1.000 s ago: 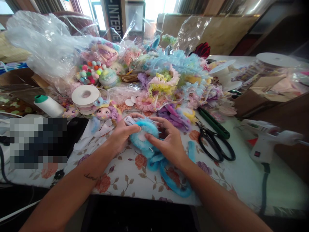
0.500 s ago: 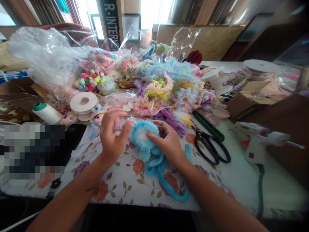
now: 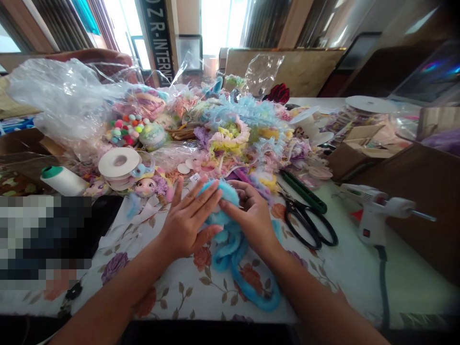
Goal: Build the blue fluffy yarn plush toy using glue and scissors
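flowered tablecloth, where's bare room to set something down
Flowered tablecloth lies bare between the left forearm and blue fuzzy strip; also the pale surface between scissors and glue gun. Crowded farther back: white spool, doll head, ruffled trims.

Worn on head. Facing forward and down across flowered cloth (image 3: pixel 172 273), close above left hand (image 3: pixel 189 223) and right hand (image 3: pixel 253 218), taking in far windows (image 3: pixel 224 24) at top.

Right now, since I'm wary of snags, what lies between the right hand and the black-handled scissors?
The head view shows floral tablecloth and part of a light-blue strand between the right hand and the scissors.
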Demonstrator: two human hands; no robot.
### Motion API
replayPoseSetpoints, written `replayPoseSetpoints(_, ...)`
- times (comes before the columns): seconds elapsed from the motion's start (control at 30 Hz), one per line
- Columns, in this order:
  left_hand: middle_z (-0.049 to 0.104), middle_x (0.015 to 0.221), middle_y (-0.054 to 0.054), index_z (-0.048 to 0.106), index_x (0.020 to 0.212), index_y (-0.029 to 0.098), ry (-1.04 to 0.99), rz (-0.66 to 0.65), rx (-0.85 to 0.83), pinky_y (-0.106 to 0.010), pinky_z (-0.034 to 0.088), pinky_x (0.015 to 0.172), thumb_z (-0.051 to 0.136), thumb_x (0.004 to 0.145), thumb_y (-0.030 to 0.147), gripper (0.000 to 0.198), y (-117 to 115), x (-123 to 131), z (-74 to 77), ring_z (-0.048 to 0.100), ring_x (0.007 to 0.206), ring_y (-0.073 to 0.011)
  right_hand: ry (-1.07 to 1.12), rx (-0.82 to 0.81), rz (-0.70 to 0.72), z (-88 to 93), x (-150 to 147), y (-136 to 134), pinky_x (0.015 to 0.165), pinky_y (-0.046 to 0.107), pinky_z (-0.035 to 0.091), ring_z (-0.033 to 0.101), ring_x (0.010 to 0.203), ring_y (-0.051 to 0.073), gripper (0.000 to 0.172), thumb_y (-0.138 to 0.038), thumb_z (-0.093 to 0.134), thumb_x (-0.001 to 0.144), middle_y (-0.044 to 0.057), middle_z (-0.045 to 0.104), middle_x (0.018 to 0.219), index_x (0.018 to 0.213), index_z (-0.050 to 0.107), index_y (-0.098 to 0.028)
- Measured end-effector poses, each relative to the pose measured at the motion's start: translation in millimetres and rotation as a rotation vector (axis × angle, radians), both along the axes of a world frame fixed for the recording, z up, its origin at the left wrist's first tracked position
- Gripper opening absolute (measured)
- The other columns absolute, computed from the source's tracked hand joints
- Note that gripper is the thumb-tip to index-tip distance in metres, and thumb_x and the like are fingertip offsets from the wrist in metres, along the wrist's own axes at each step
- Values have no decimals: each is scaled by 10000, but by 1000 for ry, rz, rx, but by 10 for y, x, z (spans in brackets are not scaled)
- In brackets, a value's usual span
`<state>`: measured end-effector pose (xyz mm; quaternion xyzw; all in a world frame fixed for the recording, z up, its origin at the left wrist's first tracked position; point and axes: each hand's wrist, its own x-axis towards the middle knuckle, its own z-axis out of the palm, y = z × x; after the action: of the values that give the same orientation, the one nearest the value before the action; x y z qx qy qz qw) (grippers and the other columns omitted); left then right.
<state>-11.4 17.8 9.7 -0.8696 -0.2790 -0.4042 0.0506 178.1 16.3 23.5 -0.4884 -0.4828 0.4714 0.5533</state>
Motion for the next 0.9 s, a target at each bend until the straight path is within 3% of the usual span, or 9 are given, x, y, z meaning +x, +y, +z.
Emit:
replayPoseSetpoints(0.1,572,1504,-153,374,1593,196,-59,-198,-9,-484,377,1216,543,977,285,645,-46,25,12,509,1432,-289,13,-5,-5,12,21,6,703,317,557,659,769,185,574,-392,865,625,4,688,868,1125,642,-219)
replayPoseSetpoints(0.17,570,1509,-143,385,1589,213,-117,-202,-4,-483,440,1177,556,955,256,658,-61,34,16,527,1415,-298,8,-8,-9,22,28,3,700,315,558,655,768,184,564,-402,858,634,0,677,856,1123,641,-220)
replayPoseSetpoints(0.3,469,1581,-166,364,1598,213,-107,-36,3,-560,411,1188,621,923,302,727,-61,49,4,467,1451,-357,-50,16,-17,33,19,-16,665,309,559,647,763,182,542,-429,839,661,6,659,882,1130,652,-232)
replayPoseSetpoints(0.47,545,1528,-140,329,1611,221,-28,-152,-11,-530,400,1205,585,945,327,722,-77,79,-21,508,1425,-323,-62,17,-19,24,12,-7,693,316,565,657,769,191,554,-396,857,607,6,674,871,1097,656,-230)
replayPoseSetpoints(0.63,552,1511,-182,358,1596,168,-3,70,63,-569,280,1246,643,919,333,753,-70,71,-11,464,1452,-363,-21,2,-26,27,11,8,702,322,558,652,787,190,552,-410,852,636,10,666,882,1112,648,-220)
replayPoseSetpoints(0.77,579,1492,-170,408,1576,198,-63,223,108,-630,179,1257,663,906,325,728,-76,47,-16,457,1450,-397,-12,1,-43,45,16,14,684,321,553,647,772,186,559,-415,859,635,10,672,878,1113,645,-219)
replayPoseSetpoints(0.83,552,1521,-157,390,1586,218,-59,225,107,-640,156,1258,667,903,342,747,-82,53,-27,440,1460,-402,-6,4,-45,52,18,10,692,324,558,652,780,189,557,-417,860,636,14,679,890,1111,645,-221)
replayPoseSetpoints(0.9,535,1531,-168,353,1602,196,-8,146,94,-619,147,1268,664,910,381,781,-83,74,-37,436,1466,-390,-8,4,-39,56,17,2,699,325,561,653,779,188,547,-418,857,638,9,671,873,1104,649,-221)
